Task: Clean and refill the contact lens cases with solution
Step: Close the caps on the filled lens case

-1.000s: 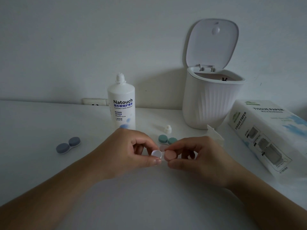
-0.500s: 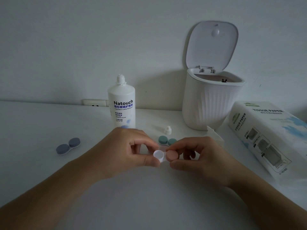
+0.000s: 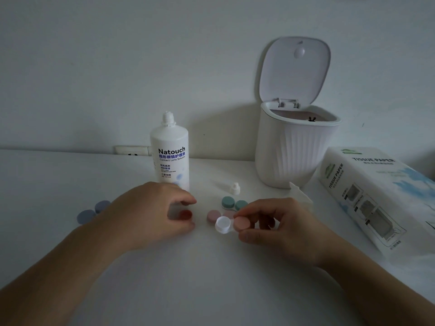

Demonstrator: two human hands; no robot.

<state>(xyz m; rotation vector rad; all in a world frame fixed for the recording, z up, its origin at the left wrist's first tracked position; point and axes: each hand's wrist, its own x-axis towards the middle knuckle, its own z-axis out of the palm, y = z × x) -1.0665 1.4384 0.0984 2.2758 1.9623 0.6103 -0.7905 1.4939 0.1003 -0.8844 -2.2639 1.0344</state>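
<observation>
Blue lens case point(image 3: 93, 211) lies capped at far left on the tabletop point(image 3: 211, 278), partly behind the left wrist. Left hand point(image 3: 150, 215) hovers low, fingers curled, pinching a small reddish cap point(image 3: 186, 214) between thumb and fingertips. Solution bottle point(image 3: 170, 154) stands upright just behind it, its top off; the small white cap point(image 3: 235, 188) sits to the right. Green case point(image 3: 234, 203) and a pink case point(image 3: 219, 216) lie capped mid-table. Right hand point(image 3: 277, 225) pinches the capped pink side of an open case point(image 3: 231, 224); its uncapped white well faces up. Bin point(image 3: 292, 149), lid raised, and tissue pack point(image 3: 376, 196) at right.

Risk: the tilted case may spill residue. Left hand is near the bottle and could knock it, spilling solution.
</observation>
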